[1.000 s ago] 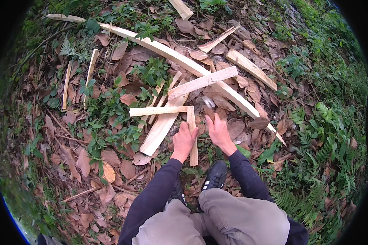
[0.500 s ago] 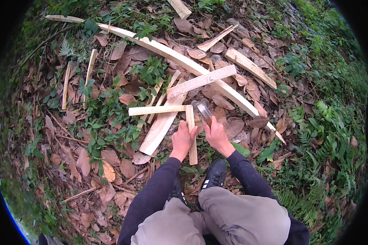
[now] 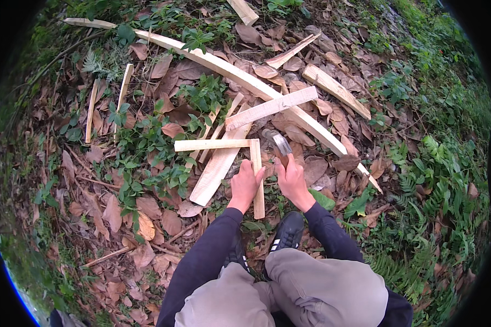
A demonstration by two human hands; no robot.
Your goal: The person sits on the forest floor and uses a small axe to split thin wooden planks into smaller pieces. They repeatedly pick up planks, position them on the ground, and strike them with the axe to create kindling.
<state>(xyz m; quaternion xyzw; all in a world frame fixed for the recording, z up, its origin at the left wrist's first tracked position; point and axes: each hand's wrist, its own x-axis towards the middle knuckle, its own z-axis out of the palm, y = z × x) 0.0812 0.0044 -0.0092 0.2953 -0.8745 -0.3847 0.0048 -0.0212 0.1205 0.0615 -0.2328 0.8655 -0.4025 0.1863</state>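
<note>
My left hand [image 3: 245,184] is closed around a narrow wooden strip [image 3: 258,199] that points toward my feet. At its far end this strip meets a second wooden strip [image 3: 213,144], which runs left, so the pair forms a corner. A hammer [image 3: 279,143] is in my right hand [image 3: 293,182], its fingers wrapped round the handle. The hammer's metal head is just right of the corner, apart from it. Under the strips lies a broad, pale board [image 3: 219,170]. Whether a nail is at the corner is too small to tell.
Beyond my hands a short wooden piece [image 3: 271,108] rests across a long, thin pole [image 3: 229,71]. More cut pieces lie around, including a thick one [image 3: 337,91] at the far right. Dry leaves [image 3: 112,212] and green plants cover the ground; my shoe [image 3: 289,231] is close by.
The hammer in my right hand has shifted a little to the right, away from the corner of the strips. My left hand keeps its hold on the strip.
</note>
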